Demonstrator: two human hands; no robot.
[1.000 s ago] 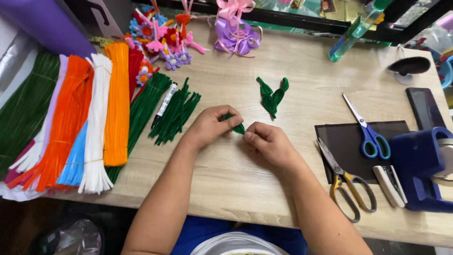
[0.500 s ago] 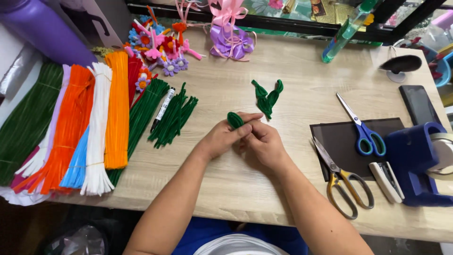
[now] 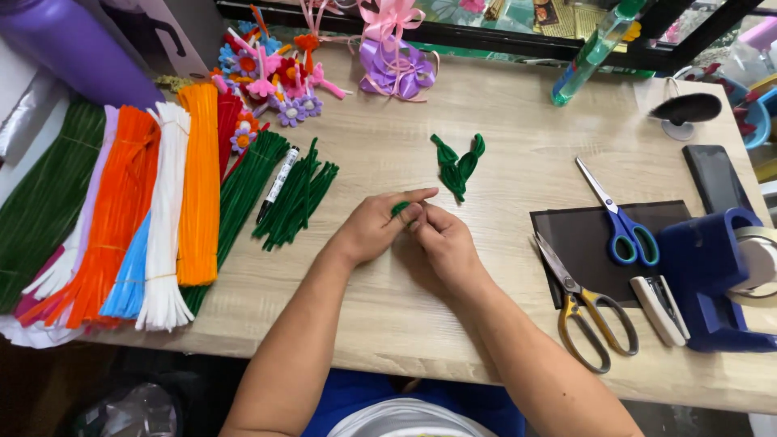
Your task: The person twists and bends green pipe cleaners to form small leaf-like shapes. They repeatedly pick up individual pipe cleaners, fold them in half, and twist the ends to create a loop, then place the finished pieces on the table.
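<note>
Head camera is looking down on a pale wooden tabletop where both hands are meeting near the middle. The left hand is curling its fingers around a small fuzzy green pipe-cleaner piece, pinching it between thumb and fingertips, while the right hand is pressing its closed fingertips against the same piece from the other side (only a little tuft is showing between them). Just beyond the hands, two finished green pipe-cleaner leaves are lying crossed, pointed and twisted at the base. To the left, a loose bundle of short dark green pipe cleaners is lying beside a black-and-white marker, and further left, long fluffy stems are fanning out in orange, white and green. On the right, blue-handled scissors are resting on a flat dark mat, with yellow-handled scissors near its front edge and a blue tape dispenser beside them.
</note>
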